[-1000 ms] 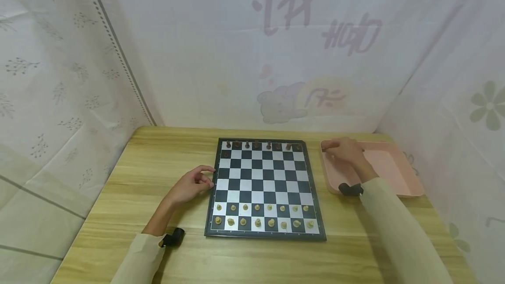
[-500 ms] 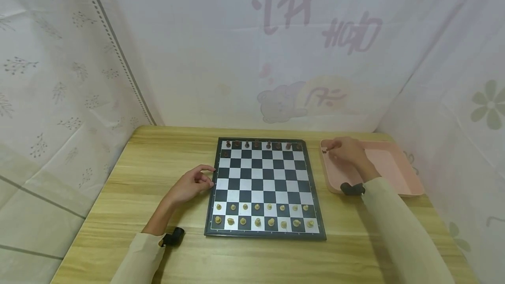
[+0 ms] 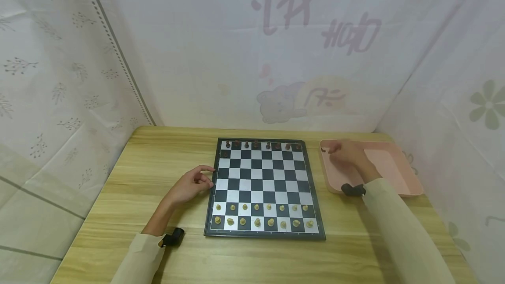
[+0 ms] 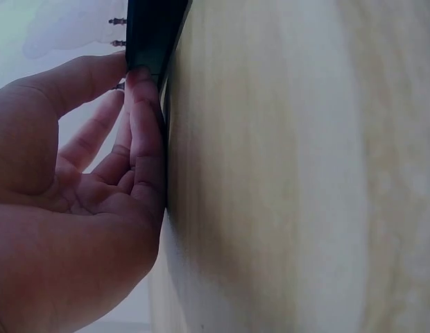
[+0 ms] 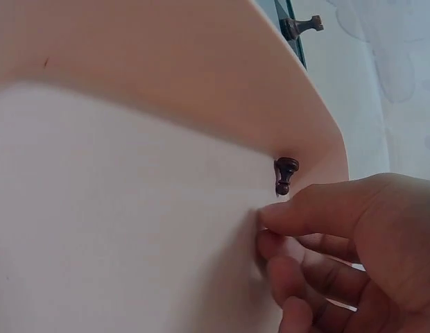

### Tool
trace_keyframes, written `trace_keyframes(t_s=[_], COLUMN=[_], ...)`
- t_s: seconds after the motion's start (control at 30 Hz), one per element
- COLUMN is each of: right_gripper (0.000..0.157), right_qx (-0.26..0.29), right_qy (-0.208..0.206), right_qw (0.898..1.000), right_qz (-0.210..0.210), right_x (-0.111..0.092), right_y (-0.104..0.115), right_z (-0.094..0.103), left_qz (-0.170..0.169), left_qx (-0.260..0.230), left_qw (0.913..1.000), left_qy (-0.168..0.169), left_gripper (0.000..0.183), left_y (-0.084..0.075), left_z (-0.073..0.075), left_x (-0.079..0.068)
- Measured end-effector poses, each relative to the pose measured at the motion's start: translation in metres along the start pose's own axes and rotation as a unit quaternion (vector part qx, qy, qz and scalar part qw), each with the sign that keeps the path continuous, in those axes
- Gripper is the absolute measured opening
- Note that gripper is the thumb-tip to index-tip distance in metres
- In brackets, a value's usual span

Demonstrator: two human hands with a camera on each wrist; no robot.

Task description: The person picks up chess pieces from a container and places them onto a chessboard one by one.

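Note:
A black-and-white chessboard (image 3: 262, 185) lies on the table, light chess pieces in two rows along its near side. Dark pieces line its far row, with one dark pawn (image 3: 225, 154) in front of them at the left. My left hand (image 3: 191, 186) rests its fingertips against the board's left edge; in the left wrist view the fingers (image 4: 145, 132) touch the board's side. My right hand (image 3: 349, 154) is inside the pink tray (image 3: 388, 165), thumb and fingers bent close together. Beside the thumb, a dark pawn (image 5: 286, 175) lies in the tray's corner. Whether those fingertips pinch anything is hidden.
The tray stands right of the board on the wooden table (image 3: 165, 154), its raised wall (image 5: 201, 76) close around my right hand. Printed cloth (image 3: 221, 56) hangs behind the table and on both sides. Black wrist cameras sit on both wrists.
My right hand has shifted slightly right within the tray, leaving a small dark piece more exposed by the tray's left wall. My left hand and the board look unchanged.

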State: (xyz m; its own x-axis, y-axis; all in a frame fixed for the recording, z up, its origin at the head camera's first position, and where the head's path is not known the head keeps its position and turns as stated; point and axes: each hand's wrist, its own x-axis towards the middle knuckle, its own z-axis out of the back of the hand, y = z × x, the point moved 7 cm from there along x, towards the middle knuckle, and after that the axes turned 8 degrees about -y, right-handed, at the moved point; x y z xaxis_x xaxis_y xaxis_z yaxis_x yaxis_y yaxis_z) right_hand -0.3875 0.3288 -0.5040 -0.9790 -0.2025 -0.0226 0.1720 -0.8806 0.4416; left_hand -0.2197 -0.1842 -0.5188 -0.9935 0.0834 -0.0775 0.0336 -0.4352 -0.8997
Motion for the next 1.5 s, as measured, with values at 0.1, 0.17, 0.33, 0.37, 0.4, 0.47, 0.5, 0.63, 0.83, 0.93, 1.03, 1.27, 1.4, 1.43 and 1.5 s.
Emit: trace_keyframes(t_s=[0.1, 0.17, 0.33, 0.37, 0.4, 0.47, 0.5, 0.63, 0.83, 0.93, 1.03, 1.27, 1.4, 1.43, 1.5], right_gripper=[0.018, 0.018, 0.019, 0.024, 0.024, 0.025, 0.024, 0.031, 0.030, 0.030, 0.032, 0.032, 0.028, 0.026, 0.022], right_qx=[-0.009, -0.023, -0.037, -0.023, -0.007, 0.030, 0.047, 0.123, 0.213, 0.235, 0.265, 0.324, 0.342, 0.343, 0.341], right_qy=[0.009, 0.008, 0.021, 0.028, 0.023, 0.019, 0.010, -0.032, -0.101, -0.135, -0.155, -0.165, -0.152, -0.148, -0.143], right_qw=[1.000, 1.000, 0.999, 0.999, 0.999, 0.999, 0.999, 0.991, 0.971, 0.962, 0.951, 0.931, 0.926, 0.926, 0.927], right_qz=[0.001, 0.005, 0.021, 0.025, 0.022, 0.015, 0.013, -0.033, -0.028, -0.028, -0.031, -0.023, -0.040, -0.049, -0.060], right_x=[0.004, 0.007, 0.002, -0.001, -0.004, -0.008, -0.010, -0.022, -0.042, -0.048, -0.051, -0.050, -0.050, -0.050, -0.049], right_y=[-0.009, -0.017, -0.006, 0.001, 0.005, 0.011, 0.014, 0.028, 0.066, 0.079, 0.088, 0.107, 0.118, 0.121, 0.126], right_z=[-0.005, -0.009, -0.006, -0.002, 0.001, 0.008, 0.012, 0.026, 0.028, 0.026, 0.022, 0.010, 0.001, -0.001, -0.005], left_qz=[0.006, 0.009, 0.033, 0.039, 0.045, 0.057, 0.062, 0.079, 0.089, 0.090, 0.092, 0.104, 0.100, 0.099, 0.098], left_qx=[0.003, 0.005, 0.006, 0.005, 0.002, 0.002, 0.002, 0.017, 0.039, 0.037, 0.030, 0.021, 0.022, 0.023, 0.023], left_qw=[1.0000, 0.9999, 0.9994, 0.9992, 0.9990, 0.9983, 0.9980, 0.9965, 0.9950, 0.9950, 0.9951, 0.9940, 0.9945, 0.9946, 0.9947], left_qy=[0.000, 0.001, 0.000, -0.002, -0.005, -0.012, -0.014, -0.021, -0.023, -0.022, -0.022, -0.025, -0.023, -0.022, -0.022], left_gripper=[0.042, 0.043, 0.051, 0.053, 0.055, 0.058, 0.058, 0.057, 0.058, 0.057, 0.056, 0.055, 0.055, 0.055, 0.055], left_y=[0.000, 0.001, 0.001, 0.001, 0.001, 0.002, 0.002, 0.003, -0.004, -0.006, -0.004, -0.002, -0.004, -0.004, -0.004], left_z=[0.000, 0.000, 0.001, 0.002, 0.002, 0.004, 0.005, 0.009, 0.012, 0.012, 0.010, 0.003, 0.001, 0.001, 0.001], left_x=[0.001, 0.002, 0.003, 0.004, 0.004, 0.005, 0.005, 0.008, 0.011, 0.013, 0.016, 0.021, 0.022, 0.022, 0.022])
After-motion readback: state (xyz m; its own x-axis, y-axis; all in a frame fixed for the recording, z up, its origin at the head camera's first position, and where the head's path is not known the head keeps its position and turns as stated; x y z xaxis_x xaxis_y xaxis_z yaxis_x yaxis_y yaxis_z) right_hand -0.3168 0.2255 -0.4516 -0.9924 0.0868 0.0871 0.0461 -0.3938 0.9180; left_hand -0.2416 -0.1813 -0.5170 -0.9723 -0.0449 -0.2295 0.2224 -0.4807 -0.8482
